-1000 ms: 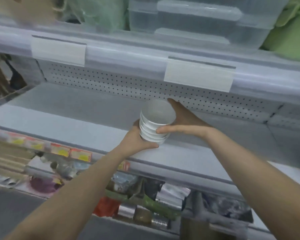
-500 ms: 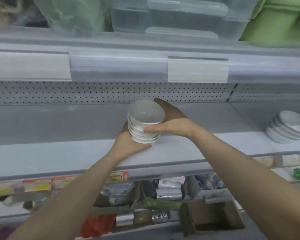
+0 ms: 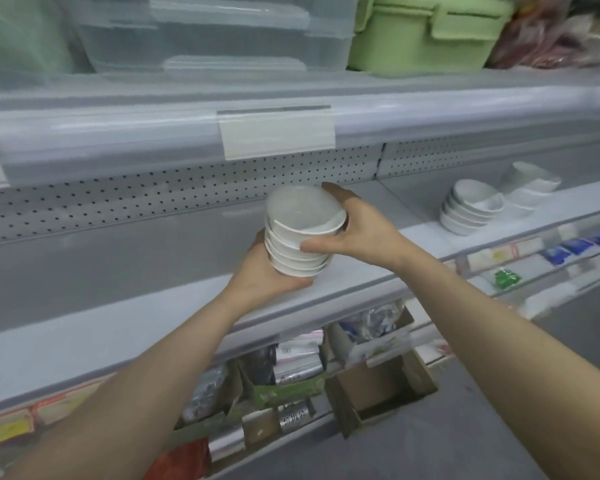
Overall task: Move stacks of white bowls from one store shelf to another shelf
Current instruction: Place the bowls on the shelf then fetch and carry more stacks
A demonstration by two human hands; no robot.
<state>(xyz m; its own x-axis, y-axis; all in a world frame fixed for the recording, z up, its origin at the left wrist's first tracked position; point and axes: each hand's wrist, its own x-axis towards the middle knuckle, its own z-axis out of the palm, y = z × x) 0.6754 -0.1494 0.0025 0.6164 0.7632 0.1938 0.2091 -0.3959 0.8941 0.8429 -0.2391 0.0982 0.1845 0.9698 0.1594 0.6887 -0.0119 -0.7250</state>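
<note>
Holding a stack of white bowls (image 3: 300,233) w/ both hands above the grey shelf (image 3: 153,313): your left hand (image 3: 262,275) cups the bottom, right hand (image 3: 357,226) grips the side & far rim. More bowl stacks (image 3: 470,211) sit far right.

Both hands (image 3: 357,230) hold a bowl stack (image 3: 300,233) above the shelf (image 3: 118,327).

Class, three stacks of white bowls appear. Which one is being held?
The centre stack: the left hand cups its base, the right hand grips its side. The nearer shelf stack and farther shelf stack rest on the shelf at right.
</note>
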